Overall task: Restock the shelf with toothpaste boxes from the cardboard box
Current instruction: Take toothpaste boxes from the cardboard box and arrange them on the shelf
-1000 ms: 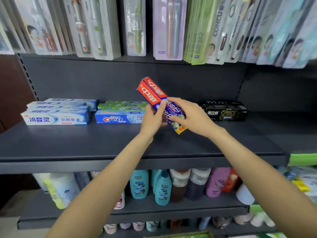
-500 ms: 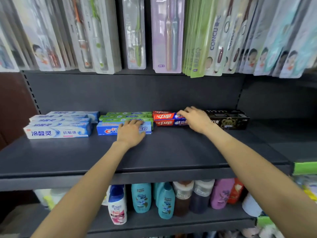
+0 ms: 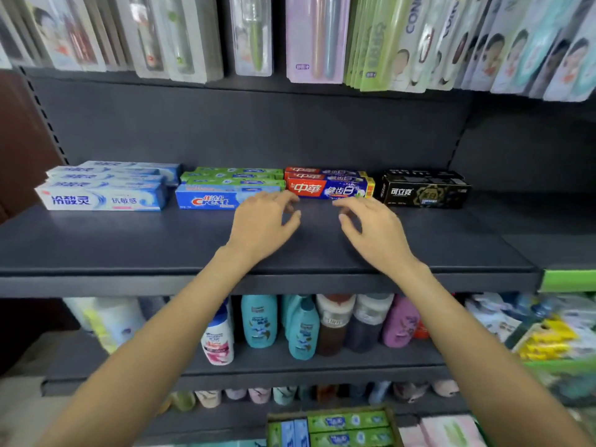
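Since half a second ago both hands have drawn back from the row of toothpaste: the left hand (image 3: 261,225) has come off the blue Crest box (image 3: 211,199) and the right hand (image 3: 375,229) has let go of the red toothpaste box (image 3: 329,188), which now lies placed on the shelf (image 3: 129,243). Each grip is loose and empty, the fingers lightly bent and spread, hovering just above the dark shelf board in front of the red box. The left fingertips sit near the seam between the Crest box and the red box; whether they touch either one cannot be told.

The red box lies flat at the front of a small stack of like boxes, its long face turned outward. Just left of it are green toothpaste boxes (image 3: 235,175) stacked behind the Crest box, and further left a pile of white and blue toothpaste boxes (image 3: 103,191). To its right, apart by a narrow gap, stands a black toothpaste box (image 3: 424,190).

Above hang toothbrush packs (image 3: 317,37) in a close row. On the lower shelf stand shampoo bottles (image 3: 300,327). At the bottom edge the cardboard box (image 3: 332,425) shows green and blue boxes inside.
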Action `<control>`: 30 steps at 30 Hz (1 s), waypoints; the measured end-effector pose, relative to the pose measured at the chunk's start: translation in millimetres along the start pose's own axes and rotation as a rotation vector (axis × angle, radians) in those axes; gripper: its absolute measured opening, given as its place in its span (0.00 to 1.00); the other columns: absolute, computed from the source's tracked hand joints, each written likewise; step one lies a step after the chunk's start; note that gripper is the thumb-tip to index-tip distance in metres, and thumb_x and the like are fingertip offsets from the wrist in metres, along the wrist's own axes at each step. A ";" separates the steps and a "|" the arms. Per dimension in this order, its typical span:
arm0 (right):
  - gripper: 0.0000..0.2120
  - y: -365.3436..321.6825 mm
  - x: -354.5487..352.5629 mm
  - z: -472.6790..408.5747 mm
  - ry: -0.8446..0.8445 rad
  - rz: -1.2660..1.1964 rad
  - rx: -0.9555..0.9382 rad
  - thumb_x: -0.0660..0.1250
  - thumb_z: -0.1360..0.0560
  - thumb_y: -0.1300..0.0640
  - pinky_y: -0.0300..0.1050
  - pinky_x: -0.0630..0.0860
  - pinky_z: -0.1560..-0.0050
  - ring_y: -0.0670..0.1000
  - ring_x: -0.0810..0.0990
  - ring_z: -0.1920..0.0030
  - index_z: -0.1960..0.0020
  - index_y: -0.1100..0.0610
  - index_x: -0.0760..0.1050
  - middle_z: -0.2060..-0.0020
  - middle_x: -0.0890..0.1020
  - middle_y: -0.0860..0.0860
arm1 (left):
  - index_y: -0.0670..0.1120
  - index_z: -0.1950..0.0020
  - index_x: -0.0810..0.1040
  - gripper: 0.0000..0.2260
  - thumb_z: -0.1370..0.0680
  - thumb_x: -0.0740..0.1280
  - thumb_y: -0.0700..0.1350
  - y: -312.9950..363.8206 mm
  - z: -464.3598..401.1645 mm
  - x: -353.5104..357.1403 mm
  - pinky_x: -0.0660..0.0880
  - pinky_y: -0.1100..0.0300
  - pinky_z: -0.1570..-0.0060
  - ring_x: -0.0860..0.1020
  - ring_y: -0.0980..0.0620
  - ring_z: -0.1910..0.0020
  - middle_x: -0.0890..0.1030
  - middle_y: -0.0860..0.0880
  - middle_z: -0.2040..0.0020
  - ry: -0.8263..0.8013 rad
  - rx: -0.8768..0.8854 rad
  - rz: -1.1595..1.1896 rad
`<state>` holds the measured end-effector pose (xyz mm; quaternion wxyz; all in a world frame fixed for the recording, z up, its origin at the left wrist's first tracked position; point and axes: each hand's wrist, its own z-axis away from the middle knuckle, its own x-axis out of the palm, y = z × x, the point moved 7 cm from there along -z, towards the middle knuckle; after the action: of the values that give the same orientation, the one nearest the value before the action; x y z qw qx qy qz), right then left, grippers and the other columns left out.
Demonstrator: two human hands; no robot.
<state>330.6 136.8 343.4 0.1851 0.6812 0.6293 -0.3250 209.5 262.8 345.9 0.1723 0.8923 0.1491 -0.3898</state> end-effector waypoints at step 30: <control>0.22 65.0 155.1 497.3 -1.247 -0.029 0.222 0.63 0.24 0.53 0.46 0.65 0.36 0.54 0.69 0.36 0.30 0.49 0.67 0.35 0.72 0.51 | 0.50 0.30 0.65 0.25 0.25 0.67 0.53 101.4 449.4 294.2 0.68 0.51 0.36 0.67 0.46 0.34 0.70 0.48 0.32 -1.210 -0.373 0.154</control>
<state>289.3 -86.8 -129.8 0.4407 0.3704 0.3749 -0.7267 152.3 20.2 -140.6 0.4059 0.4774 0.0261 -0.7789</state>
